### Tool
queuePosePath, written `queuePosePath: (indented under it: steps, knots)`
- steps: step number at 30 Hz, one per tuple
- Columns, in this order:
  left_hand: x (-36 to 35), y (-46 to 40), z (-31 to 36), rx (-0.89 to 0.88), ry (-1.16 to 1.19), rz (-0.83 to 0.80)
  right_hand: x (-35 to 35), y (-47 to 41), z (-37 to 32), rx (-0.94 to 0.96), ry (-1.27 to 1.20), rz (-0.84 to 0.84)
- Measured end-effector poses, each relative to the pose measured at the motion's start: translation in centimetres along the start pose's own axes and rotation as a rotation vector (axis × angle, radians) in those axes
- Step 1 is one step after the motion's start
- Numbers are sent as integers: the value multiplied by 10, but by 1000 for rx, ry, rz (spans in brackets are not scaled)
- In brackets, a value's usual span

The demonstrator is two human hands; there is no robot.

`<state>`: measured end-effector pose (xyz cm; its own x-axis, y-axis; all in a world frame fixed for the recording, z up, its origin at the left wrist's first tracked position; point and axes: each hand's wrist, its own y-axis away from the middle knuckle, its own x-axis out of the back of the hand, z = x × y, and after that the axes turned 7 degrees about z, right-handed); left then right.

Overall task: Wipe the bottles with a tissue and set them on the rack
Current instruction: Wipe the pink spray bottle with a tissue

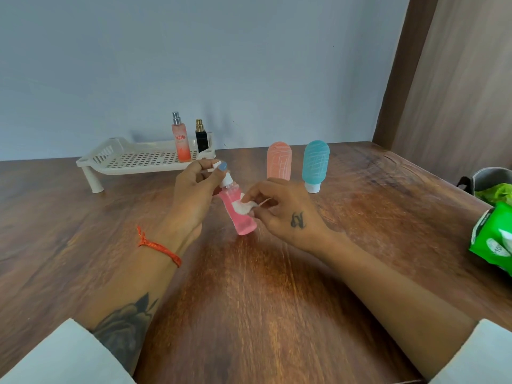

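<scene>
My left hand (194, 189) grips a small pink spray bottle (243, 217) by its white top, holding it tilted above the wooden table (249, 286). My right hand (282, 209) pinches a small white tissue (241, 207) and presses it against the bottle's side. On the white slotted rack (133, 159) at the back left stand an orange spray bottle (181, 145) and a black perfume bottle (201, 138). A peach squeeze bottle (279, 160) and a teal squeeze bottle (315, 164) stand cap-down on the table behind my hands.
A green tissue packet (491, 239) lies at the table's right edge. Behind it sits a grey container with something green inside (490, 184). A blue wall runs along the back, and a wooden panel stands at the right.
</scene>
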<state>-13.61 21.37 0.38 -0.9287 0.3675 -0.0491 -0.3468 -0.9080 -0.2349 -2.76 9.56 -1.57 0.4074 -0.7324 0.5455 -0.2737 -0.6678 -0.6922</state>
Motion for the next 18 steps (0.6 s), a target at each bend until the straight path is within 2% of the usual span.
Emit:
queuePosePath:
  steps: [10,11,15,16,18]
  knots:
    - [2,3,3,0,-7,-14,10,-4,8,-2,85,-344]
    - [2,2,3,-1,-12,-13,10,-4,8,12,80,-297]
    - [2,2,3,1,-32,-10,0,-2,3,94,5,138]
    - [2,2,3,0,-37,-12,-3,-1,1,102,11,145]
    - [2,1,2,-2,-44,-23,-7,-1,0,89,32,39]
